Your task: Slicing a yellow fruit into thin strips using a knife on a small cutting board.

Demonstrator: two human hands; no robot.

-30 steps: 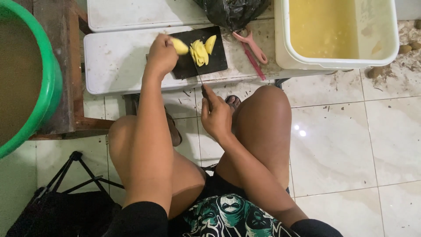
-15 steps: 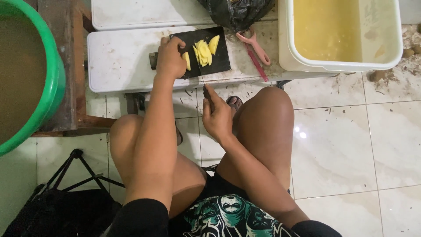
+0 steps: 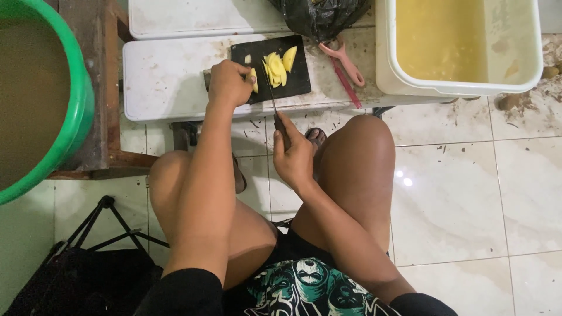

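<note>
Head view looks down past two bare knees at a low white desk (image 3: pixel 170 82) with a black cutting board (image 3: pixel 293 79) on it. The left hand (image 3: pixel 229 83) is curled closed over a yellow vegetable piece (image 3: pixel 254 81) at the board's near-left edge, pinning it down. The right hand (image 3: pixel 295 157) is wrapped shut around the dark handle of a knife (image 3: pixel 274 104), whose blade reaches forward from that hand onto the board, just right of the held piece. Beyond the blade lies a small heap of yellow slices (image 3: pixel 276 67), so a good part of the cutting looks done; the piece under the left hand remains uncut. A pink peeler (image 3: pixel 346 58) lies right of the board, beside a white tub (image 3: pixel 462 88) of yellowish liquid.
</note>
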